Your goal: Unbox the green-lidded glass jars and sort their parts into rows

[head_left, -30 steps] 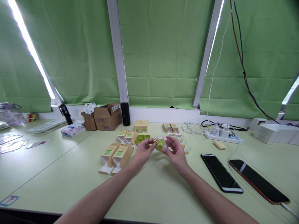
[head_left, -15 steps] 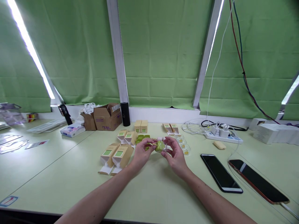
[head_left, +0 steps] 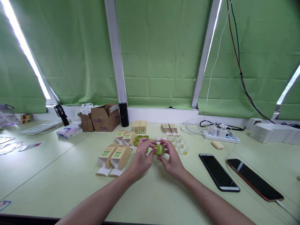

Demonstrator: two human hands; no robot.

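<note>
Between my two hands is a small glossy green case (head_left: 159,150), raised a little over the table. My left hand (head_left: 144,154) pinches its left side with thumb and fingers. From the right, the thumb and fingers of my right hand (head_left: 172,157) close round its other side. Just behind my left hand are several green pieces (head_left: 138,139), partly covered by it. Clear plastic shells with yellow centres (head_left: 183,149) lie behind and right of my right hand. Open cardboard boxes with green labels (head_left: 120,155) stand to the left.
Two phones, one black with a white edge (head_left: 219,172) and one charging (head_left: 254,179), lie at the right. A power strip (head_left: 221,137) with tangled cables is behind them. A large carton (head_left: 105,120) and a black cylinder (head_left: 123,114) stand at the back left.
The green case has turned between my fingers, and its smooth rounded side now shows. Both hands still hold it. The whole view has shifted slightly.
</note>
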